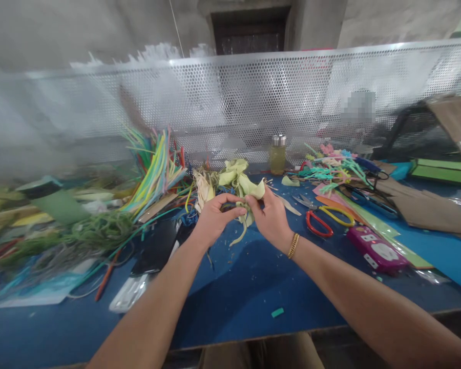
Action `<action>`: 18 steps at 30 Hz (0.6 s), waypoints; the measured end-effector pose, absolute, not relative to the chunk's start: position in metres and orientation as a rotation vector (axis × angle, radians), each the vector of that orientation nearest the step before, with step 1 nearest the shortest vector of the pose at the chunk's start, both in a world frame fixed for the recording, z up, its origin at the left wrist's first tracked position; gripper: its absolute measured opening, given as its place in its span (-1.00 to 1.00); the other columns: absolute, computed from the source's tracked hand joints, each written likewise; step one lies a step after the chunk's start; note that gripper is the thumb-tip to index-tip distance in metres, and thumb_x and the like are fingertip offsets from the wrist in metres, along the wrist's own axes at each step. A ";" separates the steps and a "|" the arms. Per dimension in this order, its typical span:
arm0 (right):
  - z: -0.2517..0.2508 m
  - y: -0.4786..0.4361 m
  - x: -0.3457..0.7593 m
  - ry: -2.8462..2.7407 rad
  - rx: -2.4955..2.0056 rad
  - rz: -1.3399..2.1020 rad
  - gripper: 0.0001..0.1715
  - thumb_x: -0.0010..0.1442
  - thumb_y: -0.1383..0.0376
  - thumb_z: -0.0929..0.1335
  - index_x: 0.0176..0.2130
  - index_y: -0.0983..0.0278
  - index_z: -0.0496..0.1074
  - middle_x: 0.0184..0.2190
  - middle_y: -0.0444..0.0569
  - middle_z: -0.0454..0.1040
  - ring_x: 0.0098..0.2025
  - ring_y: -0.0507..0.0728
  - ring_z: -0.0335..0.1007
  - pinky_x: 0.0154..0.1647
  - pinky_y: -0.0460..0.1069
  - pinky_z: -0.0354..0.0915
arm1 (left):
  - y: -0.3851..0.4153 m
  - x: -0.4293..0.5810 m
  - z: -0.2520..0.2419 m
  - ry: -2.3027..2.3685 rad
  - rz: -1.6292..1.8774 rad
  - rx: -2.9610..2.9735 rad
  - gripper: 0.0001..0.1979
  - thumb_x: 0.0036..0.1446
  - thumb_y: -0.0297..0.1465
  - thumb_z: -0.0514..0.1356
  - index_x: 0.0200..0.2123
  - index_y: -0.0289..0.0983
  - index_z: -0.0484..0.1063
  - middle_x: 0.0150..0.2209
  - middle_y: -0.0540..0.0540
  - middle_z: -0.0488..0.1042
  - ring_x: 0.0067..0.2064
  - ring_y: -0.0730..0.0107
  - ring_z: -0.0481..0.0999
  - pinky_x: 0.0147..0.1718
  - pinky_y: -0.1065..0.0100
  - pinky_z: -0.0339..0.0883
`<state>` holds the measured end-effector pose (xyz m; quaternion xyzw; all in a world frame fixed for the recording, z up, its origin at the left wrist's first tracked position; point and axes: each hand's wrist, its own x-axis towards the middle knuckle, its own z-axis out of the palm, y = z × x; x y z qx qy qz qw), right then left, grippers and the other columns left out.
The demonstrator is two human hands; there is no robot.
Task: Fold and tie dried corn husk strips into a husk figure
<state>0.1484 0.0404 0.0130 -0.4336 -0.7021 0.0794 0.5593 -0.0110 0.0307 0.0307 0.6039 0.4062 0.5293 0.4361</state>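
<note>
Both my hands meet over the middle of the blue table, holding a pale green leafy piece (pixel 249 187) that looks like dried husk or an artificial flower. My left hand (pixel 218 215) pinches its lower part between thumb and fingertips. On the other side, my right hand (pixel 271 215) grips it just under the broad petal-like leaves. A thin curled strip (pixel 240 236) dangles below the fingers. Right behind the left hand is a bunch of cream dried husks (pixel 203 189). Exactly how the fingers close on the stem is partly hidden.
Red-and-yellow-handled scissors (pixel 320 228) and a magenta box (pixel 376 248) lie at right, near colourful stems (pixel 338 164). A lidded glass jar (pixel 278 156) stands behind. Leftward are bundled coloured strips (pixel 155 174), green fibres (pixel 100 228) and a black phone-like slab (pixel 157 248). A perforated metal screen (pixel 253 97) backs the table.
</note>
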 end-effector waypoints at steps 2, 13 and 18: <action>0.012 0.040 0.147 -1.654 -1.036 0.170 -0.73 0.27 0.14 0.26 -0.12 0.25 0.35 -0.28 0.08 0.51 -0.26 0.20 0.41 -0.25 0.05 0.24 | 0.030 -0.011 0.031 1.026 1.312 1.544 -0.74 -0.18 -0.38 0.43 -0.33 -0.25 0.55 -0.49 0.00 0.48 -0.50 0.50 0.37 -0.48 0.44 0.21; 0.001 0.052 0.141 -1.470 -0.985 0.721 -0.69 0.18 0.05 0.33 -0.32 0.26 0.37 -0.47 -0.12 0.39 -0.48 0.01 0.22 -0.46 -0.06 0.18 | 0.030 -0.017 0.038 1.069 1.280 1.700 -0.76 -0.12 -0.40 0.37 -0.30 -0.23 0.50 -0.31 -0.06 0.50 -0.35 0.41 0.45 -0.35 0.41 0.31; 0.004 0.055 0.142 -1.354 -0.858 1.002 -0.66 0.11 0.04 0.38 -0.40 0.27 0.35 -0.56 -0.20 0.28 -0.55 -0.04 0.10 -0.53 -0.09 0.13 | 0.032 -0.020 0.037 1.072 1.254 1.724 -0.81 -0.14 -0.38 0.38 -0.39 -0.23 0.48 -0.38 -0.01 0.44 -0.40 0.47 0.39 -0.36 0.41 0.30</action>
